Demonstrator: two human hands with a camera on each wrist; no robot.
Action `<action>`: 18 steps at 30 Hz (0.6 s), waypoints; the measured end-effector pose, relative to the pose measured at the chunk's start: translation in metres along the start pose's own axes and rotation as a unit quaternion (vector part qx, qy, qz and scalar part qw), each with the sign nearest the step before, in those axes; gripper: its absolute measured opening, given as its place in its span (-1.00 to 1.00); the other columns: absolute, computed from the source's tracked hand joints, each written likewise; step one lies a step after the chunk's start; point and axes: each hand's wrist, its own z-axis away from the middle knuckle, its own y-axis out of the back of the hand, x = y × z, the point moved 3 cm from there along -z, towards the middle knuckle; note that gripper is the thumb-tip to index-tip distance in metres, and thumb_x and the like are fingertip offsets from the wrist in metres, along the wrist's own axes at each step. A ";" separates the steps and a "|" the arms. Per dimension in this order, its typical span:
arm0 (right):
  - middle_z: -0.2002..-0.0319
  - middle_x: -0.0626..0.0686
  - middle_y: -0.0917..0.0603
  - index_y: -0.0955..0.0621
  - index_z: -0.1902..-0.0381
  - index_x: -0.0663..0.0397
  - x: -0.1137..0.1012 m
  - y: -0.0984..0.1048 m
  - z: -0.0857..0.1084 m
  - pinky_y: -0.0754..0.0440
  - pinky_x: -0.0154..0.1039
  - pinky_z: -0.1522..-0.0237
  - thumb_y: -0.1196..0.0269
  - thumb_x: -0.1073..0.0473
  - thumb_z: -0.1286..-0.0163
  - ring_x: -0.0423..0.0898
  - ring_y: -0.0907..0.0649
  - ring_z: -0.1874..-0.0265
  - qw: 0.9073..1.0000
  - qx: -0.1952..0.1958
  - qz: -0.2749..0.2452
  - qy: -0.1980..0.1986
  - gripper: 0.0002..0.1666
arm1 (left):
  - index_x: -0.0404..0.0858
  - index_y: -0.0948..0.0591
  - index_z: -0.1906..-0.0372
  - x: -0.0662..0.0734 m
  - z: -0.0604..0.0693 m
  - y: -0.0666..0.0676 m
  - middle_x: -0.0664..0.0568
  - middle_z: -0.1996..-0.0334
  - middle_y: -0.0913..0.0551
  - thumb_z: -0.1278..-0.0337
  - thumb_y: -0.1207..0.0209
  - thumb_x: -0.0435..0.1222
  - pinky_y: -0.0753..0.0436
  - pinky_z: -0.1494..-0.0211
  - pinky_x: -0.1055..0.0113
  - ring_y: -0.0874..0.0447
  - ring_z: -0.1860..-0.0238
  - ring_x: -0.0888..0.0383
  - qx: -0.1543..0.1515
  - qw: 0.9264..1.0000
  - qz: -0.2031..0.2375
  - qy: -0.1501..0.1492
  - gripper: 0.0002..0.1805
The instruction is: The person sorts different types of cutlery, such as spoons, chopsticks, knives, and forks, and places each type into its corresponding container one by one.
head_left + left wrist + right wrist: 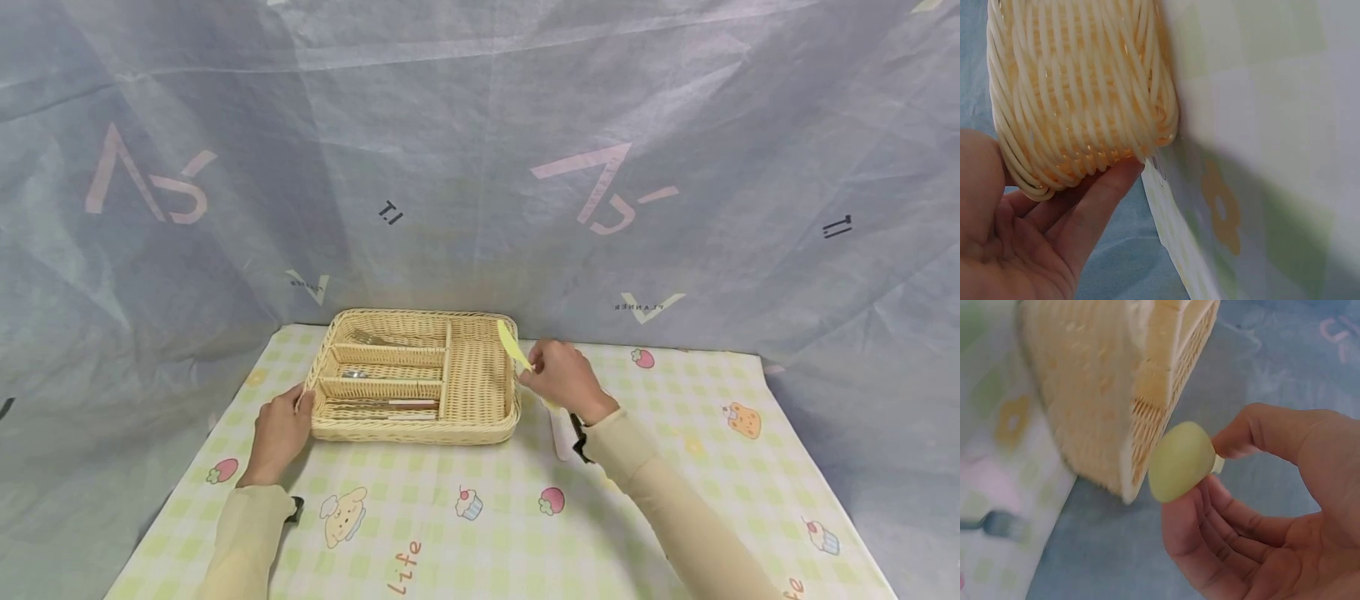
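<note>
A wicker cutlery basket [412,434] stands at the back of the table. My left hand [282,429] grips its left end; in the left wrist view its fingers [1100,209] lie against the woven wall [1079,94]. My right hand [561,377] pinches a yellow utensil [513,344] between thumb and fingers, just beyond the basket's right side. Its far end looks flat and blade-like in the head view, while the right wrist view shows a broad rounded end [1182,462]; I cannot tell its kind.
Left compartments hold a fork [367,337], a spoon [355,374] and utensils with red-brown [412,402] and white [412,417] handles. A pale pink piece [561,437] lies by my right wrist. Another fork [1004,525] lies on the checked cloth [420,517]. Grey fabric [480,167] hangs behind.
</note>
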 end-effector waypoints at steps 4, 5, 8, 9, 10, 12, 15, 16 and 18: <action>0.65 -0.14 -0.23 -0.37 0.61 0.01 -0.015 -0.012 -0.015 -0.15 -0.28 0.54 -0.35 0.30 -0.25 -0.23 -0.16 0.66 1.000 -0.011 -0.003 0.015 -0.61 | -0.48 -0.40 -0.55 0.000 0.000 -0.001 -0.54 -0.26 -0.59 -0.79 0.13 -0.11 -0.54 -0.22 -0.44 -0.59 -0.22 -0.55 -0.001 1.000 0.003 -0.001 -0.40; 0.65 -0.15 -0.14 -0.29 0.64 -0.02 -0.018 -0.015 -0.018 -0.08 -0.29 0.54 -0.32 0.32 -0.23 -0.23 -0.10 0.66 1.000 -0.015 -0.003 0.018 -0.55 | -0.48 -0.41 -0.55 -0.001 0.000 -0.001 -0.54 -0.25 -0.60 -0.79 0.13 -0.12 -0.54 -0.22 -0.44 -0.59 -0.22 -0.55 0.000 1.000 0.004 -0.002 -0.41; 0.64 -0.17 -0.01 -0.15 0.68 -0.10 -0.026 -0.024 -0.027 0.01 -0.31 0.54 -0.29 0.36 -0.18 -0.23 0.00 0.63 0.999 -0.025 -0.001 0.025 -0.44 | -0.47 -0.42 -0.54 -0.001 0.001 -0.002 -0.53 -0.25 -0.61 -0.79 0.12 -0.14 -0.54 -0.23 -0.44 -0.59 -0.22 -0.54 0.004 1.000 0.004 -0.004 -0.43; 0.64 -0.17 0.01 -0.13 0.68 -0.11 -0.028 -0.026 -0.030 0.02 -0.31 0.54 -0.29 0.37 -0.20 -0.23 0.02 0.63 0.999 -0.031 -0.001 0.023 -0.41 | -0.47 -0.43 -0.54 -0.001 0.001 -0.001 -0.53 -0.25 -0.60 -0.79 0.12 -0.14 -0.53 -0.24 -0.44 -0.59 -0.23 -0.54 0.005 1.000 0.003 -0.006 -0.43; 0.65 -0.17 0.03 -0.11 0.69 -0.12 -0.030 -0.029 -0.032 0.03 -0.31 0.55 -0.28 0.38 -0.20 -0.23 0.03 0.63 0.999 -0.037 -0.001 0.021 -0.39 | -0.47 -0.43 -0.53 0.000 0.001 -0.001 -0.53 -0.25 -0.61 -0.79 0.11 -0.15 -0.53 -0.24 -0.44 -0.59 -0.22 -0.54 0.007 1.000 0.002 -0.007 -0.43; 0.68 -0.18 0.03 -0.12 0.74 -0.13 -0.032 -0.034 -0.036 0.02 -0.32 0.57 -0.32 0.37 -0.25 -0.24 0.04 0.65 0.999 -0.050 0.001 0.013 -0.34 | -0.48 -0.43 -0.53 0.000 0.000 -0.001 -0.53 -0.26 -0.60 -0.79 0.11 -0.15 -0.53 -0.25 -0.44 -0.58 -0.24 -0.55 0.007 1.000 0.000 -0.009 -0.44; 0.75 -0.19 0.00 -0.16 0.81 -0.12 -0.035 -0.042 -0.042 0.00 -0.33 0.62 -0.37 0.34 -0.31 -0.26 0.03 0.70 0.998 -0.070 0.006 -0.005 -0.29 | -0.48 -0.43 -0.53 0.000 0.000 0.000 -0.54 -0.26 -0.60 -0.79 0.11 -0.16 -0.52 -0.25 -0.44 -0.57 -0.24 -0.56 0.006 1.000 -0.001 -0.008 -0.44; 0.77 -0.20 -0.01 -0.18 0.82 -0.11 -0.036 -0.045 -0.044 -0.01 -0.34 0.64 -0.39 0.33 -0.32 -0.27 0.02 0.71 0.997 -0.075 0.009 -0.011 -0.28 | -0.49 -0.42 -0.53 0.000 0.000 0.000 -0.54 -0.26 -0.59 -0.79 0.11 -0.16 -0.52 -0.25 -0.45 -0.57 -0.24 -0.56 0.005 1.000 -0.002 -0.007 -0.44; 0.79 -0.19 -0.04 -0.21 0.82 -0.10 -0.036 -0.052 -0.048 -0.05 -0.33 0.65 -0.43 0.29 -0.34 -0.27 -0.01 0.73 0.996 -0.086 0.020 -0.023 -0.27 | -0.49 -0.42 -0.53 0.000 0.000 0.000 -0.54 -0.26 -0.59 -0.79 0.11 -0.16 -0.52 -0.25 -0.45 -0.56 -0.24 -0.56 0.002 1.000 -0.003 -0.004 -0.44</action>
